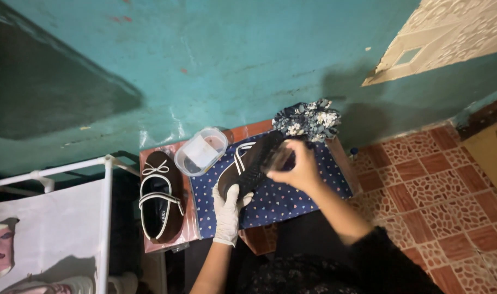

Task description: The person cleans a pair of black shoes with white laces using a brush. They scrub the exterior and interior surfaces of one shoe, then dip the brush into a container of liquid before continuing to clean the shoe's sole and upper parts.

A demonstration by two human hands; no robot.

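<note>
My left hand (228,209), in a white glove, grips the heel end of a dark brown shoe (247,166) with white straps, holding it tilted over a blue dotted cloth (281,198). My bare right hand (298,167) presses a dark brush-like object (277,158) against the shoe's upper side. What exactly the right hand holds is blurred. A matching dark shoe (160,197) with a white bow and trim lies flat on the left part of the small reddish table (191,228).
A clear plastic container (201,151) stands at the table's back between the two shoes. A floral cloth bundle (308,120) sits at the back right against the teal wall. A white rack frame (104,218) stands left; patterned red floor tiles lie right.
</note>
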